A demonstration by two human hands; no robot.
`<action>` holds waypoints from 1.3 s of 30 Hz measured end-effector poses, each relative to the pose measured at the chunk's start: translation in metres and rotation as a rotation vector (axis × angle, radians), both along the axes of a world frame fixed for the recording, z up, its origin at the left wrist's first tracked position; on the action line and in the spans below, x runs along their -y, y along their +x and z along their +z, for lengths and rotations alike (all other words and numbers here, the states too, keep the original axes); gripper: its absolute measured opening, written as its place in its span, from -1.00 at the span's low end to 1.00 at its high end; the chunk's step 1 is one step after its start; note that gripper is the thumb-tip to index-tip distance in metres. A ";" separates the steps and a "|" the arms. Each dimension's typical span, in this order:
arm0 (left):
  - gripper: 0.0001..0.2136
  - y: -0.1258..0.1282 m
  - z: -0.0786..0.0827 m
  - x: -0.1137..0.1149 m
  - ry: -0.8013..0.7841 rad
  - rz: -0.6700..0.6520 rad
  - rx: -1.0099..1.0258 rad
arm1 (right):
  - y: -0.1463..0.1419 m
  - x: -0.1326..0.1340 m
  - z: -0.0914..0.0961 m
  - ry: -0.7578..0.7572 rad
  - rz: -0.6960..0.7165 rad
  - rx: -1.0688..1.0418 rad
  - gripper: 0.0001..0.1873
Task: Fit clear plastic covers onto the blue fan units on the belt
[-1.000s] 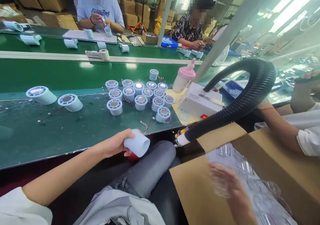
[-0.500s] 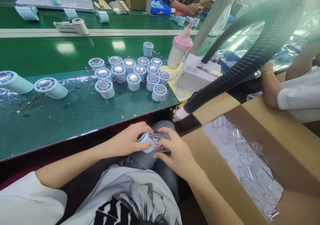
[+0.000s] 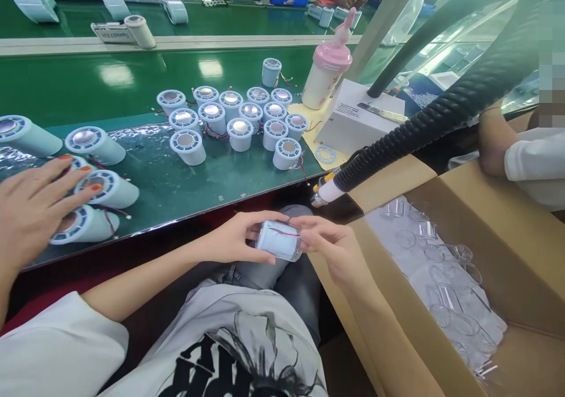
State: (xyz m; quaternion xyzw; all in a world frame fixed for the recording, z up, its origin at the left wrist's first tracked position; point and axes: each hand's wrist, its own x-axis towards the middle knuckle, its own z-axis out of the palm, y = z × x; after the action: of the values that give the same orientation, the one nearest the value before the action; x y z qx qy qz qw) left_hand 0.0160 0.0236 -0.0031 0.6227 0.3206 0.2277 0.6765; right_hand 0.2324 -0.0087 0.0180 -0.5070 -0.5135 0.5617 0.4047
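While the left hand [image 3: 238,243] and right hand [image 3: 332,249] pinch a blue cup [image 3: 278,239] between them, one at each end, more cups [image 3: 241,133] stand close together on the table [image 3: 247,176].

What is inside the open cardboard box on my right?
The cardboard box holds loose clear plastic cups lying on white sheeting. Anything beneath that sheeting is covered, so deeper layers cannot be seen.

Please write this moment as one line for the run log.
left hand: grips pale blue cylinder | right hand: grips its other end, over lap | co-worker's hand: on cylinders on green table
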 end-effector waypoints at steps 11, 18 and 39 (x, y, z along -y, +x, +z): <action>-0.34 -0.006 0.011 0.007 -0.161 0.013 0.093 | 0.010 0.015 -0.003 0.434 0.207 0.380 -0.59; -0.28 -0.010 0.019 0.009 0.017 -0.021 0.087 | 0.007 0.014 0.004 0.287 0.205 0.219 -0.57; -0.29 -0.018 0.022 0.010 0.250 -0.023 -0.028 | -0.004 0.008 0.008 -0.191 0.196 -0.139 -0.54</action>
State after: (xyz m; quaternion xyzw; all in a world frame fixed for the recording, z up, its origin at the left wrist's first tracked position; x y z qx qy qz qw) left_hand -0.0019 0.0132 0.0186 0.7089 0.2921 0.2495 0.5915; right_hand 0.2282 -0.0168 0.0257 -0.4505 -0.4753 0.6786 0.3326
